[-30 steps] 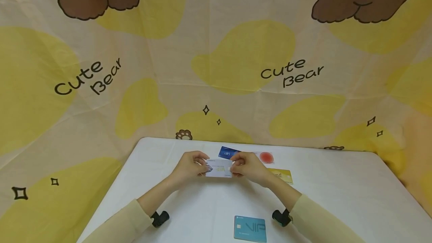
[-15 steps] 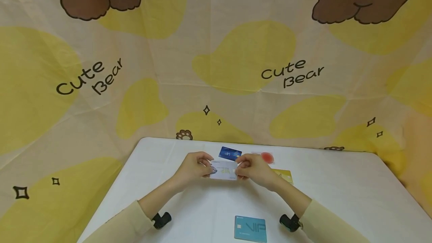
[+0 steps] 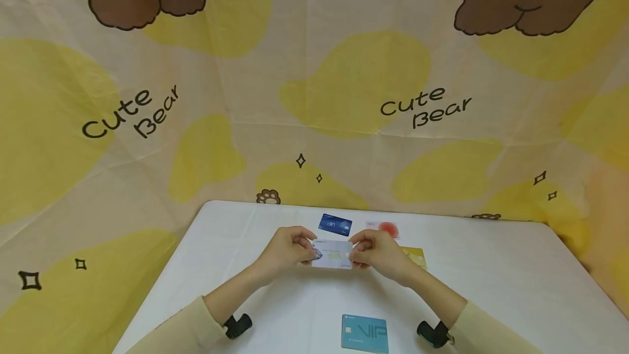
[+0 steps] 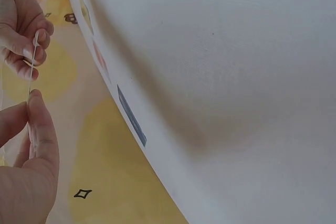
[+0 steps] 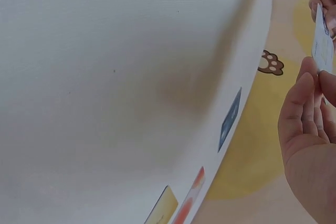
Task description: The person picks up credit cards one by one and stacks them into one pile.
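Note:
A white VIP card (image 3: 332, 254) with gold lettering is held up above the table, its face toward the head camera. My left hand (image 3: 290, 247) pinches its left edge between thumb and fingers, and my right hand (image 3: 380, 253) pinches the right edge. In the left wrist view the card (image 4: 34, 61) shows edge-on between the two hands. Behind it on the table lies a blue card (image 3: 335, 224). A white card with a red circle (image 3: 389, 229) lies to the right of that one. Partly hidden by my right hand is a gold card (image 3: 415, 257).
A teal VIP card (image 3: 365, 334), looking thick like a small stack, lies near the front of the white table (image 3: 491, 277). A yellow patterned cloth (image 3: 344, 86) hangs behind the table's far edge. Black wrist cameras (image 3: 238, 326) sit by both sleeves.
Both hands have moved to the right and slightly nearer with the white card between them. The blue card and the red-circle card now show more fully.

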`<state>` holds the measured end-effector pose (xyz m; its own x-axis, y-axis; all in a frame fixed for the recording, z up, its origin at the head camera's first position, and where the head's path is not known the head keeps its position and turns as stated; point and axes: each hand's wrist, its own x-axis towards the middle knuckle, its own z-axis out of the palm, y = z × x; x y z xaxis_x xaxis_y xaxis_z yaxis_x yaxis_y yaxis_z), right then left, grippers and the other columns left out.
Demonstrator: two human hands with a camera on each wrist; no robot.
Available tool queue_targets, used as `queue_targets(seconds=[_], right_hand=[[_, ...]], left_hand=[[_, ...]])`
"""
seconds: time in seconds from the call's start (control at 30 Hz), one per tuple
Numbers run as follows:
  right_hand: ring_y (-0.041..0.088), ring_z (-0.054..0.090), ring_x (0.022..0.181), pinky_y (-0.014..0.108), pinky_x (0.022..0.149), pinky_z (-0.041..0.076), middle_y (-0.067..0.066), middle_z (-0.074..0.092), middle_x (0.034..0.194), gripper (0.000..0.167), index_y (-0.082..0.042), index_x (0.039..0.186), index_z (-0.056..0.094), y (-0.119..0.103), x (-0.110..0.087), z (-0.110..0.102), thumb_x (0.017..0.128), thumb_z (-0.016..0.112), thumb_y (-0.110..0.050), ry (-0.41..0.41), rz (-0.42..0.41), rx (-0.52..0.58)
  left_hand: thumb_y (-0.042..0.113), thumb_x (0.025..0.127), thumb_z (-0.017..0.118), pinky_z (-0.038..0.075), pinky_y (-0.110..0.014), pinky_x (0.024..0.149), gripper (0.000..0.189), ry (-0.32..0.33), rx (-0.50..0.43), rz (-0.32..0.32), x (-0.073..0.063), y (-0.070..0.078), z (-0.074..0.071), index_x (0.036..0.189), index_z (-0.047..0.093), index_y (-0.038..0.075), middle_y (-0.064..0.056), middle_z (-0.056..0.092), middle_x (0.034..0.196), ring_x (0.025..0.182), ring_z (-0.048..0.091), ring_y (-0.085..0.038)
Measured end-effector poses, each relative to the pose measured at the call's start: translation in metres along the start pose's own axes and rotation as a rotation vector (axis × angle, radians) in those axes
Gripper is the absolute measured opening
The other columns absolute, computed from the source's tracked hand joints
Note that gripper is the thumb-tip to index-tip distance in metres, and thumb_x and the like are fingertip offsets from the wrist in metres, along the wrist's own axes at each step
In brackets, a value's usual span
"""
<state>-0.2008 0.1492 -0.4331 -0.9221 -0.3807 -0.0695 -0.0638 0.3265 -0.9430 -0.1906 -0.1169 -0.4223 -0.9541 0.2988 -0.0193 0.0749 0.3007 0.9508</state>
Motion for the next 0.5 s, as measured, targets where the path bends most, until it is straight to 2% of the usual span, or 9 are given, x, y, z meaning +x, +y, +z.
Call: queue_targets(seconds=[0.5], right_hand=[[0.023, 0.069, 0.076, 0.030, 0.071, 0.063, 0.010, 0.071, 0.087, 0.026, 0.007, 0.115, 0.067, -0.001, -0.017, -0.008, 0.093, 0.076, -0.003, -0.017, -0.003, 0.014]], left_hand=[[-0.007, 0.088, 0.075, 0.063, -0.032, 0.071, 0.028, -0.045, -0.039, -0.012, -0.003, 0.001, 0.010, 0.115, 0.069, -0.005, -0.008, 0.069, 0.083, 0.075, 0.070, -0.020]])
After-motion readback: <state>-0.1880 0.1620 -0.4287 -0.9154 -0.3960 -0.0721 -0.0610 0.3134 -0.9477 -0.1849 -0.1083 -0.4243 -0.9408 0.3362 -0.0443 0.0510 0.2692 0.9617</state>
